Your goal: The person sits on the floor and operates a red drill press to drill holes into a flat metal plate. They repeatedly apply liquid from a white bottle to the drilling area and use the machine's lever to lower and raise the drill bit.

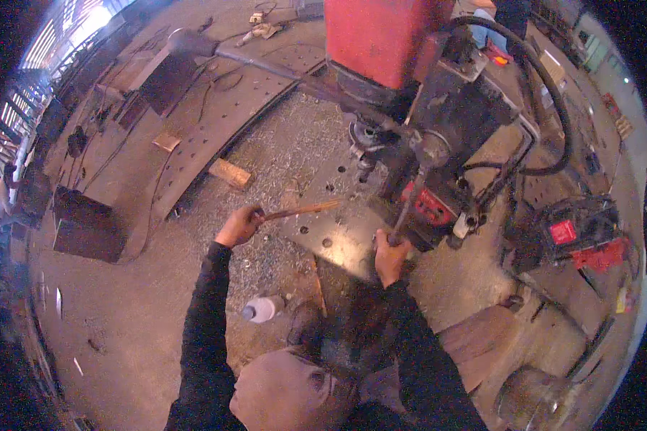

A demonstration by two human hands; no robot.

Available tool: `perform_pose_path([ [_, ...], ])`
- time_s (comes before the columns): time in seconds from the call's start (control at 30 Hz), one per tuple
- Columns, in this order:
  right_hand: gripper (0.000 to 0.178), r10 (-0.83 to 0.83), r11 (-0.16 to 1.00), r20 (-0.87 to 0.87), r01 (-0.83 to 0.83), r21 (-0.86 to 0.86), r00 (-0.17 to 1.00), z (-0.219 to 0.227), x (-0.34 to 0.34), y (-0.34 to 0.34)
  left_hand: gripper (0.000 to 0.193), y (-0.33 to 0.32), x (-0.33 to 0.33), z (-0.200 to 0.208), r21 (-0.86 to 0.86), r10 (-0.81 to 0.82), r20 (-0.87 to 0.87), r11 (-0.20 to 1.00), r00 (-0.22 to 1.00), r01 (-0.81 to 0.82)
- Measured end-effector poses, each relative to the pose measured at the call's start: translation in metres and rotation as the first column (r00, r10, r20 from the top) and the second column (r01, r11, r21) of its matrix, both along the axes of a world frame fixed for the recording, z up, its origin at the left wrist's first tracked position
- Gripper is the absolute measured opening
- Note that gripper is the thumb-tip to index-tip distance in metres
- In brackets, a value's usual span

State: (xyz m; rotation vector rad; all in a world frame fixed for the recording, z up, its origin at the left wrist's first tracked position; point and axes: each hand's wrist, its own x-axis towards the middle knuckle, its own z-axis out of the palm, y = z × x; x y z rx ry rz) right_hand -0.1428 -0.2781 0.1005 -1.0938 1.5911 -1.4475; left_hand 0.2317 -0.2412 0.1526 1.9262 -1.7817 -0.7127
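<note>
My left hand (pixel 241 225) is closed around one end of a thin wooden stick (pixel 305 210), whose far end reaches over a steel plate (pixel 345 248) with several drilled holes. My right hand (pixel 392 260) grips the lower end of a lever handle (pixel 410 201) on a drilling machine. The machine has a big red motor housing (pixel 381 43) and a dark body, and stands beside the plate. Its drill spindle (pixel 365 167) hangs above the plate, close to the row of holes. Whether the tip touches the metal I cannot tell.
Metal shavings (pixel 266 154) litter the ground left of the plate, around a wooden block (pixel 230 174). A long perforated steel piece (pixel 223 118) lies beyond. A white bottle (pixel 266 309) stands near my knees. A black hose (pixel 566 136) loops at right, above a dark red-marked case (pixel 589 223).
</note>
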Motion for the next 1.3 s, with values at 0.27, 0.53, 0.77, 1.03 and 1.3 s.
perform_pose_path([
  [0.27, 0.018, -0.05, 0.997, -0.033, 0.052, 0.059, 0.998, -0.048, -0.034, -0.006, 0.022, -0.108, -0.08, -0.064, -0.027, -0.048, -0.148, 0.999, 0.988, 0.045],
  [0.53, 0.013, 0.012, 0.99, 0.04, -0.017, 0.141, 0.999, -0.037, -0.035, 0.001, 0.026, -0.153, -0.108, -0.11, -0.187, 0.041, 0.005, 0.982, 0.999, -0.04],
  [0.77, 0.012, 0.011, 0.993, 0.004, -0.011, 0.121, 1.0, -0.066, -0.029, 0.003, 0.028, -0.132, -0.059, -0.092, -0.248, 0.47, 0.263, 0.877, 0.843, -0.412],
  [1.03, 0.013, -0.036, 0.999, 0.072, 0.034, 0.034, 0.997, -0.054, -0.018, 0.0, 0.022, -0.018, -0.068, -0.069, -0.067, 0.297, -0.008, 0.953, 0.955, -0.297],
  [1.3, 0.024, 0.032, 0.987, 0.045, -0.039, 0.155, 0.998, -0.037, -0.021, 0.003, 0.025, -0.008, -0.112, -0.074, 0.013, 0.068, -0.198, 0.998, 0.978, -0.066],
])
